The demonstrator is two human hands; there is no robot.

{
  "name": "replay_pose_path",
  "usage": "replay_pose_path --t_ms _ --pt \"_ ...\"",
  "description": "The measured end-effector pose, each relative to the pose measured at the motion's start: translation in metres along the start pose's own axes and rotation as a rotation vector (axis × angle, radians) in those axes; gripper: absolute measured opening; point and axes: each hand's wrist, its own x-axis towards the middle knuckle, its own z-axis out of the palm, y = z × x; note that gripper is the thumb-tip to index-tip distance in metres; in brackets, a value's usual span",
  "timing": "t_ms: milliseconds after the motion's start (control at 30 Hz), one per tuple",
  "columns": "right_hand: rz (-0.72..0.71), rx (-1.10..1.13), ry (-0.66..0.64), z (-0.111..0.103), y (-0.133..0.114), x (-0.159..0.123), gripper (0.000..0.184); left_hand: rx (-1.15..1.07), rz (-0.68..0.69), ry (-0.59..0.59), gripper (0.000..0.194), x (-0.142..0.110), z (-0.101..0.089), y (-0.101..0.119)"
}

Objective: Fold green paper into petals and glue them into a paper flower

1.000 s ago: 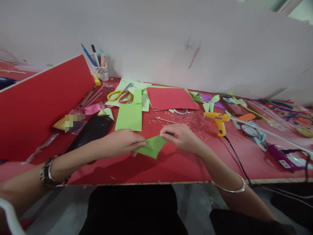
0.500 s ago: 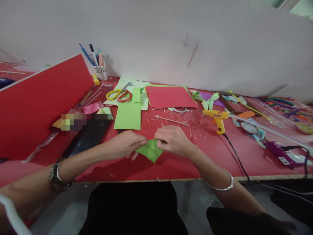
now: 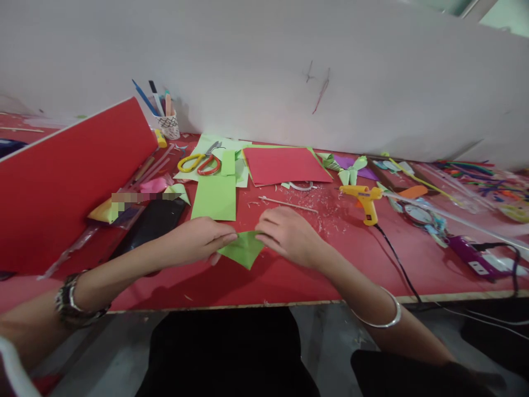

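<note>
A small piece of green paper, folded to a point facing me, is held above the red table near its front edge. My left hand pinches its left corner between thumb and fingers. At the right corner, my right hand has its fingers closed on the paper's upper edge. Just beyond my left hand lies a flat light-green paper strip. Scissors with one yellow and one red handle rest on pale green sheets behind it.
A yellow glue gun stands to the right, its black cord running over the table edge. Red sheets lie at the back beside folded green paper pieces. A thin stick lies among scraps. A red board leans at left.
Both hands and the green paper have shifted slightly left. The right fingers, curled in before, are now straighter along the paper's corner.
</note>
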Motion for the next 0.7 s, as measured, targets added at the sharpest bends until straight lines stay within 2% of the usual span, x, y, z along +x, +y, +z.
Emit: replay_pose_path --t_ms 67,133,333,467,533,600,667,700 --pt "0.006 -0.002 -0.108 0.003 -0.007 0.007 0.026 0.173 0.065 0.068 0.029 0.005 0.0 0.004" --pt "0.042 0.023 -0.143 0.006 -0.01 0.012 0.028 0.304 0.119 0.141 0.021 0.01 0.002 0.007" --pt "0.118 0.264 -0.102 0.006 -0.003 0.014 0.027 0.632 0.221 0.349 0.025 0.015 0.007 0.007" --pt "0.167 0.489 -0.062 -0.001 0.01 0.001 0.029 0.722 0.181 0.356 0.028 0.005 -0.005 -0.01" --pt "0.234 0.584 -0.011 -0.004 0.016 -0.007 0.029 0.674 0.088 0.355 0.026 0.0 -0.016 -0.022" --pt "0.353 0.694 0.068 -0.005 0.021 -0.013 0.029 0.556 -0.089 0.381 0.024 -0.004 -0.025 -0.034" --pt "0.494 0.848 0.141 -0.002 0.023 -0.015 0.029 0.288 -0.249 0.395 0.019 -0.004 -0.026 -0.039" --pt "0.545 0.943 0.158 0.002 0.022 -0.014 0.029 0.079 -0.248 0.384 0.026 -0.002 -0.023 -0.039"
